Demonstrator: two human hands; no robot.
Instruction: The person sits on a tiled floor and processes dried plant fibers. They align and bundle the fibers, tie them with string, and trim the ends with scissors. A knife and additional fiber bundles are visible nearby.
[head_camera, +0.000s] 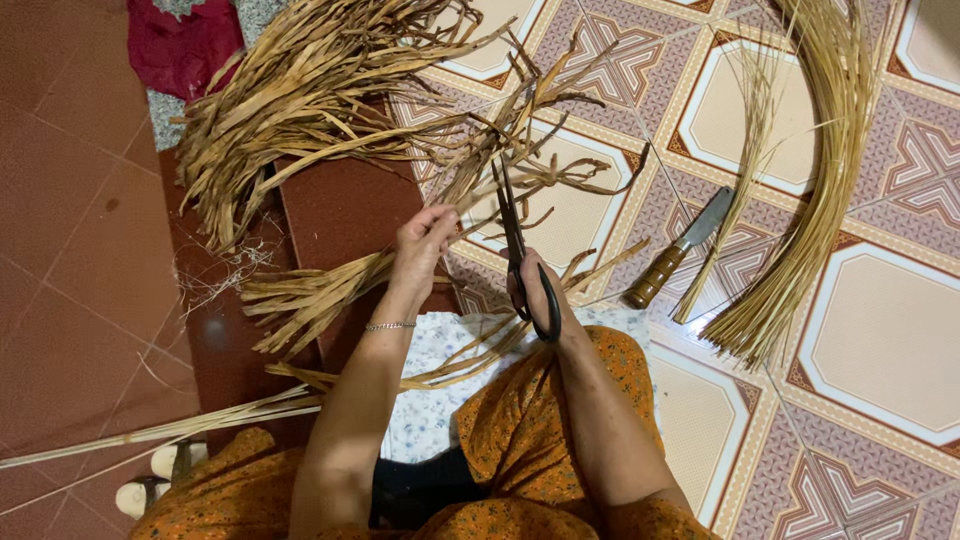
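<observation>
Two hands work above the lap. The right hand (535, 290) has its fingers clenched through the handles of black scissors (520, 250), blades pointing away. The left hand (422, 245) pinches a bunch of dried leaf strips (330, 290) just beside the blades. Farther off on the tiled floor (880, 330) lie a wooden-handled knife (680, 250) and a curved sheaf of reeds (810, 200).

A single head-worn camera looks steeply down, close over the lap and tiled floor (880, 330).
</observation>
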